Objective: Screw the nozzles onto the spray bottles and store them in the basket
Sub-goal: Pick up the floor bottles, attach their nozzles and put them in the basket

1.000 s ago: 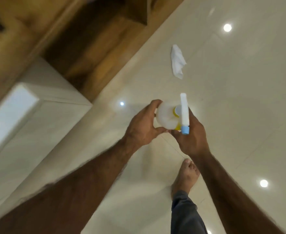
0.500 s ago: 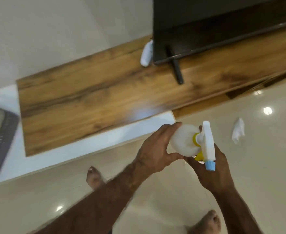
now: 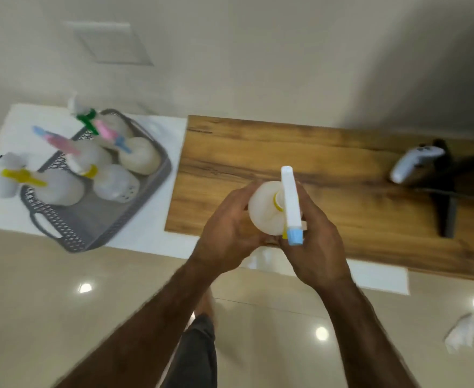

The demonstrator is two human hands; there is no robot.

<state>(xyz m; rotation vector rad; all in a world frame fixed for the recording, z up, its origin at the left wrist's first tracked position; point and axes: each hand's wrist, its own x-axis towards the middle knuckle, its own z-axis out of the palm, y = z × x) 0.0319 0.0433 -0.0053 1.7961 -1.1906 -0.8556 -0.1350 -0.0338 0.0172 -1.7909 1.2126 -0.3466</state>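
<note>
I hold a translucent white spray bottle [image 3: 264, 211] in front of me, above the edge of the wooden top. My left hand [image 3: 227, 233] wraps its body. My right hand [image 3: 317, 242] grips the white nozzle [image 3: 290, 200] with its yellow collar and blue tip, seated on the bottle's neck. At the left a grey perforated basket [image 3: 90, 222] holds several spray bottles with coloured nozzles [image 3: 90, 161]. One more bottle with a yellow nozzle [image 3: 9, 177] stands just outside the basket's left side.
The basket rests on a white ledge [image 3: 151, 222] beside a wooden cabinet top [image 3: 342, 175]. A white game controller [image 3: 415, 162] and a black stand foot [image 3: 444, 200] lie at the right. A crumpled white tissue [image 3: 461, 333] lies on the glossy tiled floor.
My view has swung left from the floor to the cabinet, and the basket with its bottles has come into sight. Both hands stay on the bottle and nozzle.
</note>
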